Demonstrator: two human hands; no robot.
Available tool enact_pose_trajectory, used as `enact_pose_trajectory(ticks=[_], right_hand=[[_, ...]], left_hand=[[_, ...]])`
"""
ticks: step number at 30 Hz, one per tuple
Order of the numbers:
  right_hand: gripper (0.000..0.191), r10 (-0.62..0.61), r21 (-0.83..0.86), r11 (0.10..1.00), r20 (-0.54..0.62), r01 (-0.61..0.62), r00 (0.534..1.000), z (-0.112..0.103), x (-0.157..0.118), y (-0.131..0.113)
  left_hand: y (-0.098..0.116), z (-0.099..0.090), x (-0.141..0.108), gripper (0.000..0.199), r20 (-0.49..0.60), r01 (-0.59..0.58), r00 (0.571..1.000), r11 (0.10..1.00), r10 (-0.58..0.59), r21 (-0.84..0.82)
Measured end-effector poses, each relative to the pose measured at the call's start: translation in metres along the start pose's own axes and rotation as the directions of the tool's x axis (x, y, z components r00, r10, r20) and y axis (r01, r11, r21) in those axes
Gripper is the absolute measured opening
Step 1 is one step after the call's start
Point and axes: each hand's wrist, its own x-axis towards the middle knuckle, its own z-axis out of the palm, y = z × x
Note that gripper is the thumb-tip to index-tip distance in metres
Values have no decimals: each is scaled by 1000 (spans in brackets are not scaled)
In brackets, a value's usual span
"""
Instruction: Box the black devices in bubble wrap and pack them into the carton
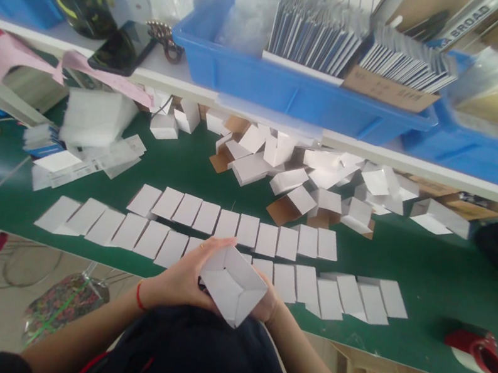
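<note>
A small white cardboard box, its inside facing up at me, is held close to my body at the table's front edge. My left hand grips its left side, thumb and fingers around the wall. On the other side my right hand is closed on the box, with most of its fingers hidden behind it. Just beyond my hands, small white boxes stand side by side in two rows: a front row and a back row.
Unfolded white and brown box pieces lie heaped at the back of the green table. Printed sheets are at left, a red tape roll at right. Above, a shelf carries a blue bin of upright cards and a phone.
</note>
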Motion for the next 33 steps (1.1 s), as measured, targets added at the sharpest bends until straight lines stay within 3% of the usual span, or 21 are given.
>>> enact_pose_trajectory(ticks=[3,7,11,14,18,24,26,30,33], right_hand=[[35,54,11,998,50,-55,997,-1,-9,2],[68,-168,-105,977,141,183,976,-8,-44,8],[105,-292,-427,841,162,334,943,-9,-73,16],[103,-375,-540,755,108,371,921,-6,-79,22],[101,-409,-578,714,115,395,905,1,-80,25],[94,-372,-682,627,162,376,914,-1,-90,22],[96,-423,-732,541,189,414,886,-9,-89,29],[94,-568,-778,366,248,510,785,-25,-78,52],[88,-607,-809,311,234,498,760,-31,-72,63]], left_hand=[[-6,8,-9,100,-136,74,987,996,-80,-49],[-8,19,-29,85,-252,143,954,986,-162,-90],[-11,27,-43,91,-236,168,955,983,-182,-81],[-22,38,-47,98,-202,141,967,986,-156,-86],[-31,50,-50,123,-131,143,976,962,-176,-231],[-15,41,-52,122,-69,132,983,924,-168,-359],[-7,37,-51,118,-66,126,985,931,-157,-343],[4,34,-48,102,-81,101,988,951,-130,-293],[6,32,-47,99,-71,111,988,950,-137,-293]])
